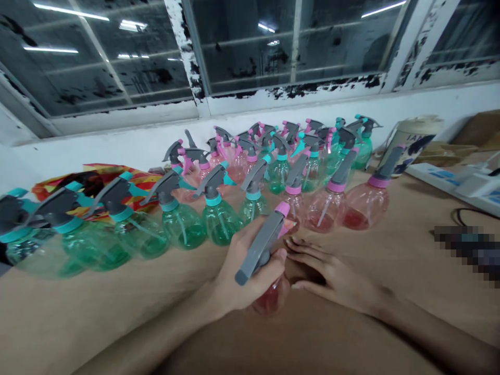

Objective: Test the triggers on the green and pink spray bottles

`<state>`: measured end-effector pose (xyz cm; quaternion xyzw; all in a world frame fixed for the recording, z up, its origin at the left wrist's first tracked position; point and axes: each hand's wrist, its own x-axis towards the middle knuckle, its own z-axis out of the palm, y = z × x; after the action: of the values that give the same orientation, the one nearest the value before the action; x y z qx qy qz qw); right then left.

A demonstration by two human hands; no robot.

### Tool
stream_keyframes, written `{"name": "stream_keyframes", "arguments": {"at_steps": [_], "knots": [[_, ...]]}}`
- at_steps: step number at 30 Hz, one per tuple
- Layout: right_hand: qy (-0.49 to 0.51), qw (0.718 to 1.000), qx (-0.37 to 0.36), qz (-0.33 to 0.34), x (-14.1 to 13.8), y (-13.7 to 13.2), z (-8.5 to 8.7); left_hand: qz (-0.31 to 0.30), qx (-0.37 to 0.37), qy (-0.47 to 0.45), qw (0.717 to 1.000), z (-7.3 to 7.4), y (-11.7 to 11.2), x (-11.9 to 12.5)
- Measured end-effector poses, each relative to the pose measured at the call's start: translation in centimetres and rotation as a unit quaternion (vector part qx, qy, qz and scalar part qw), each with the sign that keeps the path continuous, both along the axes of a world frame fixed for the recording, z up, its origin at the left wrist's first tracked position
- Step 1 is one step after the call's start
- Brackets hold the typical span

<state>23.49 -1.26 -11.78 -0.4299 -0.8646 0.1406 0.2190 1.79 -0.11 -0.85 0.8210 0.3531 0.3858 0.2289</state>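
In the middle of the head view, my left hand [242,271] wraps around the neck of a pink spray bottle [271,297] with a grey and pink trigger head. Red liquid shows low in its clear body. To its right, my right hand [332,271] rests with fingers stretched out and lightly spread, the fingertips close to that bottle; whether they touch it I cannot tell. Just beyond my hands stand more pink spray bottles [322,211] and, to the left, a row of green spray bottles [183,226] with teal collars.
Several more pink and green bottles crowd the table [390,276] by the wall. A red and yellow patterned bag [94,174] lies behind the green row. On the right are a lettered cream container [414,138], a white power strip [453,179] and a pixelated dark object [469,247].
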Motion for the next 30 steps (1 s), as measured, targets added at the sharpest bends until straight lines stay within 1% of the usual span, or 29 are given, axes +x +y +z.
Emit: {"name": "stream_keyframes", "arguments": {"at_steps": [4,6,10,16,19,22,26,30], "knots": [[-0.010,1.000,-0.012,0.000,0.1,-0.2,0.1,-0.035,0.053,-0.018,0.998,-0.5,0.2,0.0],[-0.014,1.000,-0.015,0.002,0.2,-0.2,0.1,-0.036,0.054,-0.013,0.998,-0.6,0.3,-0.1],[-0.026,1.000,-0.014,0.010,0.5,-0.2,-0.1,-0.017,0.053,-0.003,0.998,-0.7,0.4,-0.2],[-0.045,0.998,-0.018,0.028,1.1,0.1,-0.1,-0.020,0.037,0.000,0.999,-0.8,0.3,-0.1],[-0.049,0.998,-0.023,0.029,1.1,0.1,0.1,-0.022,0.034,-0.016,0.999,-0.6,0.2,0.0],[-0.045,0.998,-0.025,0.026,1.0,-0.1,0.3,-0.029,0.009,-0.034,0.999,-0.2,0.0,-0.1],[-0.032,0.999,-0.029,0.025,1.0,-0.4,0.3,-0.031,-0.036,-0.007,0.999,0.6,-0.1,-0.3],[-0.015,0.999,-0.031,0.023,0.9,-0.5,0.2,-0.028,-0.045,0.012,0.998,1.3,-0.2,-0.5]]}}
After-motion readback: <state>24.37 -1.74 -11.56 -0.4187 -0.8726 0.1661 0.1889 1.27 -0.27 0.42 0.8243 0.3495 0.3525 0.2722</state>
